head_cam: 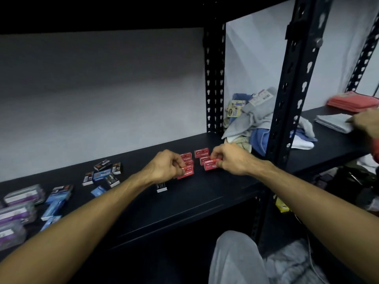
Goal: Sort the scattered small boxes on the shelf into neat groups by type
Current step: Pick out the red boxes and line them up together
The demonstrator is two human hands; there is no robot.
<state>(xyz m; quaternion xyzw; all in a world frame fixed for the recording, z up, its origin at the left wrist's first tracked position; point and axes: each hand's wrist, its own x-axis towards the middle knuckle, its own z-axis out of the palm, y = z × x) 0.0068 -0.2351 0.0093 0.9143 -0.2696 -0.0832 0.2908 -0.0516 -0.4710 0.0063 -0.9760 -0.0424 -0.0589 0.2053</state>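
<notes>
I am reaching both hands onto the black shelf (184, 203), working at the cluster of red staple boxes (202, 153) near its back right part. My left hand (164, 166) is pinching one red box (186, 175) at the front left of the cluster, fingers curled around its near end. My right hand (231, 158) is gripping another red box (211, 160), lifted slightly and lying over the box below it on the right side of the cluster. The remaining red boxes are lying in two loose columns between my hands, touching or just beside one another.

To the left, a scatter of small dark and blue boxes (102, 174) is lying on the shelf, well apart from the red ones, and a single dark box with a white edge (162, 187) is sitting just under my left wrist. At the far left, clear purple-labelled cases (23, 196) and light blue boxes (55, 206) are lying close together.

Beyond the black upright (291, 99), a heap of folded cloths (252, 121) is piled on the shelf, and another person's hand (367, 121) is resting on a grey towel (332, 123) near a stack of pink cloths (352, 103).
</notes>
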